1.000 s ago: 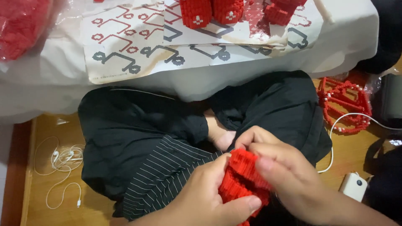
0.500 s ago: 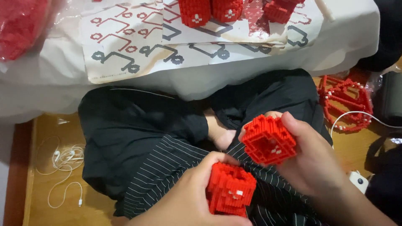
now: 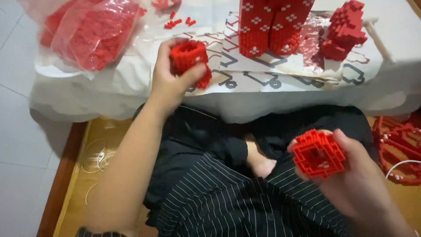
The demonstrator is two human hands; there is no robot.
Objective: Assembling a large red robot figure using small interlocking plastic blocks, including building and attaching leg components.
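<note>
Half a second ago both hands sat low over the lap, each with a red brick block, the two blocks close together. Now they are well apart — the left hand [image 3: 169,81] has gone up to the counter [image 3: 131,98] edge, while the right hand [image 3: 351,175] stays over the lap.

The left hand's grip is closed around a hollow red brick block [image 3: 188,59], thumb on its near side and fingers behind, holding it just above the printed sheet [image 3: 263,74]. The right hand's grip wraps a second, square red brick block [image 3: 318,153] from the side and below, its open face turned toward the camera, above the black striped garment [image 3: 228,197].

On the counter, covered in white cloth, a clear plastic bag [image 3: 94,33] full of small red pieces lies at the far left. A few loose red pieces [image 3: 177,21] lie beside it. The printed sheet is white with red and dark grey outline drawings, and lies flat under the builds. Two tall red towers with white dot patterns [image 3: 272,26] stand on it — to their right a stepped red build [image 3: 344,30]. At the right edge, down on the wooden floor, is a red lattice frame [image 3: 399,151]; white cables [image 3: 98,158] lie on the floor at left.
</note>
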